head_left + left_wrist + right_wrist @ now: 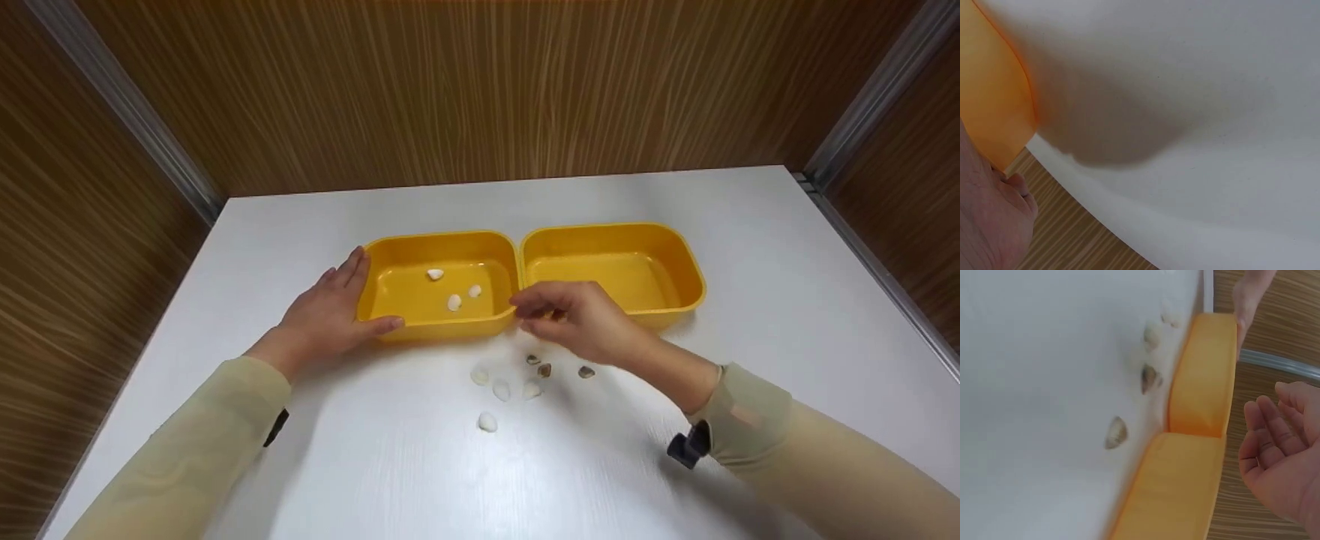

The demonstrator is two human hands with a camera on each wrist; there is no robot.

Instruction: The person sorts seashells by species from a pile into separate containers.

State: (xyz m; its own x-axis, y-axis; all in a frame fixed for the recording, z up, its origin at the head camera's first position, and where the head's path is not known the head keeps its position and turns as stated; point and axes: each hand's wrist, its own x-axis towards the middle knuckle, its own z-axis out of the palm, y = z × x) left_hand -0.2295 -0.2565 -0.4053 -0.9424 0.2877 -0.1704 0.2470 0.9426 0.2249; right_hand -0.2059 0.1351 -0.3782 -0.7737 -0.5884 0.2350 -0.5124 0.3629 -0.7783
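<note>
Small white shells (501,390) and brown shells (544,370) lie just below our right hand (577,319), the nearer one, loosely bent, seemingly holding nothing. Mid-frame, our left hand (326,307) spreads against a sideways-long yellow plastic box (450,330).

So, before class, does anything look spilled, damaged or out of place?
Nothing stands out. The left yellow bin and right yellow bin sit upright, side by side; the left holds three white shells. More white shells and some brown shells lie scattered on the table, too small to check for chips.
</note>
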